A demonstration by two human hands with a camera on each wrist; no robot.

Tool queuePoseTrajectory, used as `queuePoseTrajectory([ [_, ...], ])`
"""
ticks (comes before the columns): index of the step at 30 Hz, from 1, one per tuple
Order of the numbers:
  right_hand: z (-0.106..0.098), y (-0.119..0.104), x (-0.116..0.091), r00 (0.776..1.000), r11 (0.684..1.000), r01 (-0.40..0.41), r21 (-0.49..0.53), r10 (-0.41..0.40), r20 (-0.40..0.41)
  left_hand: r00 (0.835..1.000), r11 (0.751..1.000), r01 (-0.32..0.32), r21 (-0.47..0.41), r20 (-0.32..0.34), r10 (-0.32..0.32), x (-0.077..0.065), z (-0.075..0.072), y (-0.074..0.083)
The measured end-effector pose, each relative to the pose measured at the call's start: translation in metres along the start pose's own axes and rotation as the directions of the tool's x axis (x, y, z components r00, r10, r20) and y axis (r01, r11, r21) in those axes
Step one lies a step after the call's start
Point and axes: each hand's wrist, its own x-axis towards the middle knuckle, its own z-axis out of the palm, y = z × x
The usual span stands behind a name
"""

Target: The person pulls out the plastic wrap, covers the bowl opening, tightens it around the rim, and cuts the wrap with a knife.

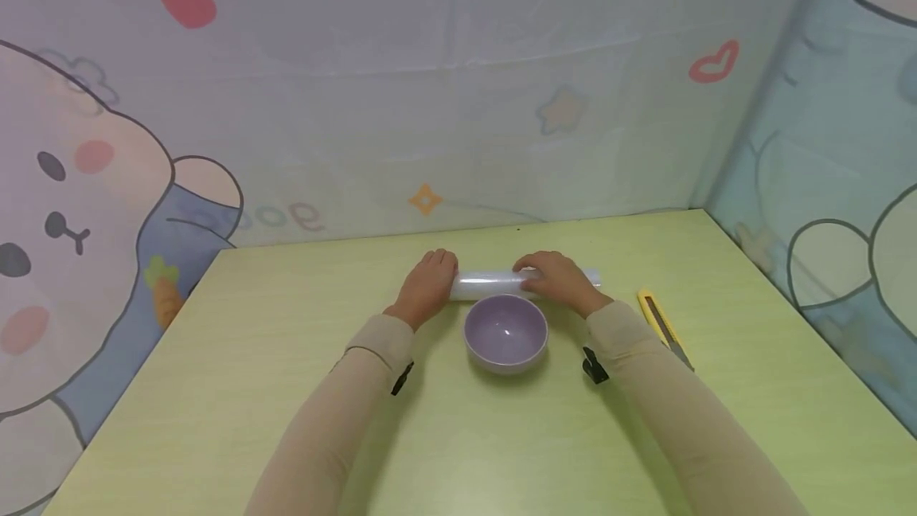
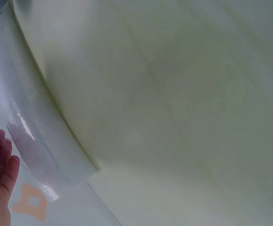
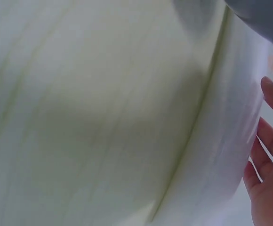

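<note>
A roll of clear plastic film (image 1: 485,285) lies crosswise on the table behind a lilac bowl (image 1: 505,333). My left hand (image 1: 428,281) is at the roll's left end. In the left wrist view, the fingers (image 2: 9,172) of that hand are loosely bent close beside the roll (image 2: 47,132), their tips near its surface. Over the right part of the roll is my right hand (image 1: 559,281). Its fingers (image 3: 268,136) are spread and lightly bent, with tips right at the film roll (image 3: 221,141) in the right wrist view.
A yellow utility knife (image 1: 662,321) lies to the right of my right hand, partly behind the sleeve. The pale yellow-green table (image 1: 322,293) ends at a printed cloth backdrop (image 1: 358,102). Another printed cloth (image 1: 845,181) hangs along the right side.
</note>
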Motion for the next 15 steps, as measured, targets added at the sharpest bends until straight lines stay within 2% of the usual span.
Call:
queuePoseTrajectory([
  [5, -0.002, -0.01, 0.004, 1.0, 1.0, 0.01, -0.023, -0.01, -0.011, 1.0, 0.999, 0.02, -0.026, 0.018, -0.02, 0.001, -0.001, 0.001],
  [10, -0.003, -0.016, 0.01, 0.999, 0.999, -0.045, -0.018, 0.045, 0.006, 1.0, 0.998, 0.01, -0.059, -0.005, -0.01, 0.001, -0.001, 0.0],
  [15, -0.004, -0.014, 0.014, 0.996, 0.996, -0.084, -0.026, 0.084, 0.018, 0.999, 0.988, 0.043, -0.146, -0.012, -0.046, 0.001, -0.001, 0.001],
])
